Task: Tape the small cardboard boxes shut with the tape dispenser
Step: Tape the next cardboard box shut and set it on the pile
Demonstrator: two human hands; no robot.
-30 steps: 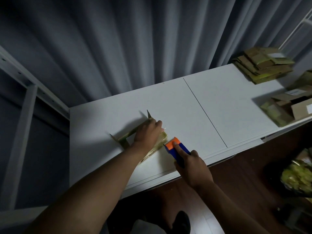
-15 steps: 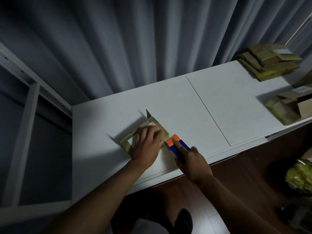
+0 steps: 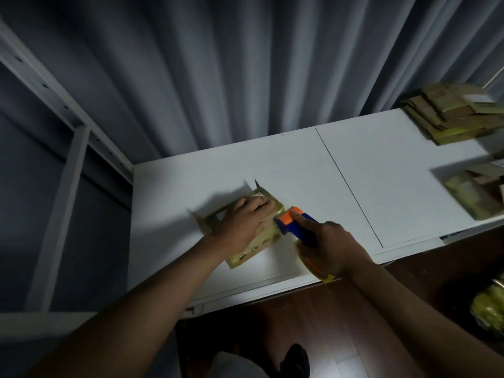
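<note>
A small cardboard box [image 3: 256,245], covered in yellowish tape, lies on the white table [image 3: 381,181] near its front edge. My left hand [image 3: 242,223] presses flat on top of the box, fingers spread. My right hand [image 3: 331,251] grips the blue and orange tape dispenser [image 3: 296,223], index finger stretched along its top. The dispenser's orange head touches the box's right end. Two small flaps stick up at the box's far corners.
A stack of flattened cardboard boxes [image 3: 452,113] lies at the table's far right. An open box [image 3: 477,192] sits at the right edge. A white shelf frame [image 3: 68,148] stands to the left, grey curtains hang behind, and dark wood floor lies below.
My left hand has slid flat over the box top and pressed it down. The dispenser has moved up against the box's right end. The camera has shifted slightly.
</note>
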